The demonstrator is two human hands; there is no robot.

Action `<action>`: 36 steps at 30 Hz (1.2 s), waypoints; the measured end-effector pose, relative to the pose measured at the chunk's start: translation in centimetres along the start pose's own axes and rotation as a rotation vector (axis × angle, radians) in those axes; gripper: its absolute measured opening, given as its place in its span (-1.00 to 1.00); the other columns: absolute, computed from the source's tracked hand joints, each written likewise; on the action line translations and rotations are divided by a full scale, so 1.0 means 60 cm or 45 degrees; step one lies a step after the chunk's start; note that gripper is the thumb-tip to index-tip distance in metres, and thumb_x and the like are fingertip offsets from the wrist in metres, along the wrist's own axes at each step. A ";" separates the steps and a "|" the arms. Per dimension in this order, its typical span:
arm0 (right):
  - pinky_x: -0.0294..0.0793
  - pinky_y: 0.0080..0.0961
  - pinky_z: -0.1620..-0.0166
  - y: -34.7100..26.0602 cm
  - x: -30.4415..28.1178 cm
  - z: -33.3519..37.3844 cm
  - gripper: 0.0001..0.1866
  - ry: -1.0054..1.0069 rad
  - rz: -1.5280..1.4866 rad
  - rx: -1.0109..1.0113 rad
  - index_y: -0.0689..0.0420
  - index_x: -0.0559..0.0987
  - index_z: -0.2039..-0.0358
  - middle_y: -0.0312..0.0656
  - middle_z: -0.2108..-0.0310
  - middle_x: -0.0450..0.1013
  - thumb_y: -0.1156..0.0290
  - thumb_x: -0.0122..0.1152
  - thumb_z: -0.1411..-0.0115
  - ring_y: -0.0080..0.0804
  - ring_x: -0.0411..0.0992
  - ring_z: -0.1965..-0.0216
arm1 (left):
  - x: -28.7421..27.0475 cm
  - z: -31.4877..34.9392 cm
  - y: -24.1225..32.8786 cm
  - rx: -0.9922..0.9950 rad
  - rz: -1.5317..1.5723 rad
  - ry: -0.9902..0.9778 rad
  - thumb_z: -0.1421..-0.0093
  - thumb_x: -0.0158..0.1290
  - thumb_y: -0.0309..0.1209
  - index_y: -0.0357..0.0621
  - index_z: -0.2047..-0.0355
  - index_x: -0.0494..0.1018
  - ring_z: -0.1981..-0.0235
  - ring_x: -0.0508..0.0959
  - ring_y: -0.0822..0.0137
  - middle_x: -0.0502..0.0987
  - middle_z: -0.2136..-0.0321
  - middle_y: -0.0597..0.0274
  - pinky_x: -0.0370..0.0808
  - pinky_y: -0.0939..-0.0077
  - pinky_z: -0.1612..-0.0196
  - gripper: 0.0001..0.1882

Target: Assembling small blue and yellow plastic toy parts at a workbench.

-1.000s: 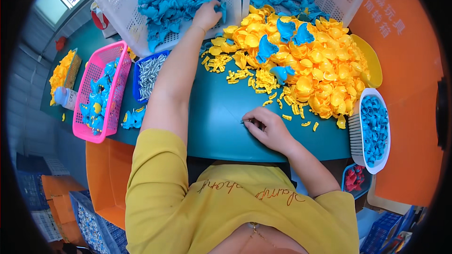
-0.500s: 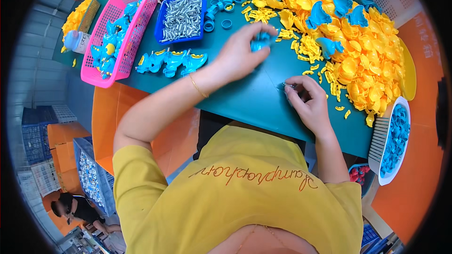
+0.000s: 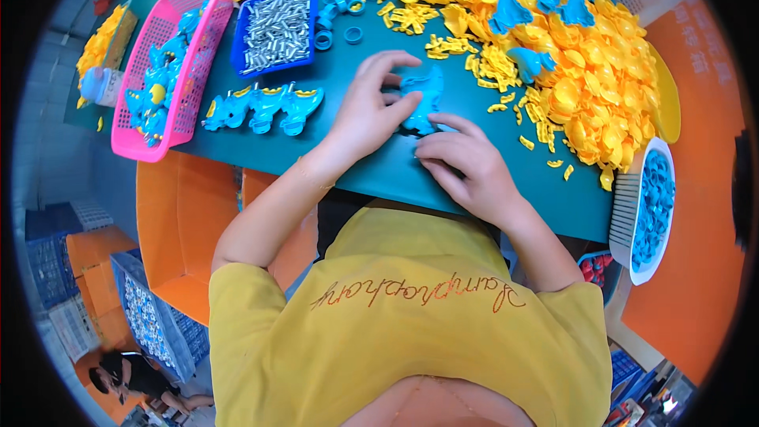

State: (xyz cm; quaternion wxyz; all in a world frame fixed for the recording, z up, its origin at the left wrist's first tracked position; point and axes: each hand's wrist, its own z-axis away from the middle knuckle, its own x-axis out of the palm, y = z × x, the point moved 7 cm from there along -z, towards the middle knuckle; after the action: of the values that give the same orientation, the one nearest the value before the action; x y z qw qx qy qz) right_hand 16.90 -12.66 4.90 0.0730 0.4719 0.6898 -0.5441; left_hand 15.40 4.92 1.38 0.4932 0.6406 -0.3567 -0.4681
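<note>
A blue moulded plastic part lies on the green tabletop in front of me, between my hands. My left hand curves around its left side, fingers apart, with the thumb tip at the part's edge. At the part's lower end is my right hand, its index finger stretched toward the part and the other fingers loosely bent. Something small and dark by those fingertips is too unclear to name. To the left, several blue parts with yellow inserts and metal pins stand in a row.
A blue tray of metal pins and a pink basket of blue-yellow assemblies stand left. Blue rings lie behind my hands. Yellow shells are heaped right, with small yellow pieces beside them. A white basket holds blue pieces.
My left hand has come nearer with the blue part, which now rests on the table. My right hand has moved left to it; the small metal item seen in its fingers no longer shows clearly.
</note>
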 end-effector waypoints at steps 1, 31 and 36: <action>0.49 -0.22 -0.20 0.008 0.006 0.002 -0.81 -0.009 -0.004 0.033 0.18 0.67 0.19 -0.19 0.16 0.65 0.62 0.38 -0.17 -0.08 0.53 -0.12 | 0.000 0.009 0.007 0.003 0.009 -0.013 -0.19 0.35 -0.39 -0.08 -0.14 0.44 -0.08 0.49 0.29 0.43 -0.15 0.20 0.56 0.40 -0.01 -0.47; 0.49 -0.65 0.21 0.103 -0.012 0.057 -0.80 0.159 -1.007 0.953 0.22 0.62 0.06 -0.29 0.25 0.58 0.46 0.32 -0.34 -0.62 0.48 0.31 | 0.050 0.169 0.065 0.599 -0.899 -0.126 -0.08 0.30 -0.51 -0.13 0.09 0.58 0.11 0.58 0.09 0.64 0.10 0.22 0.55 0.22 0.01 -0.65; 0.42 -0.68 0.27 0.095 0.011 0.021 -0.80 -0.224 -0.945 0.882 0.24 0.63 0.09 -0.32 0.31 0.54 0.38 0.22 -0.43 -0.66 0.42 0.34 | 0.040 0.174 0.057 0.708 -0.893 -0.096 -0.12 0.34 -0.44 -0.11 0.10 0.57 0.04 0.58 0.06 0.64 0.03 0.20 0.56 0.26 -0.02 -0.67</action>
State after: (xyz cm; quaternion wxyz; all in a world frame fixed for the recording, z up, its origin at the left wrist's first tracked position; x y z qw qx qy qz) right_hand 20.17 -13.52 0.13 -0.2278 0.1442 0.5814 -0.7676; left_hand 6.24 -1.30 3.27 0.1004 0.8135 -0.2479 -0.5164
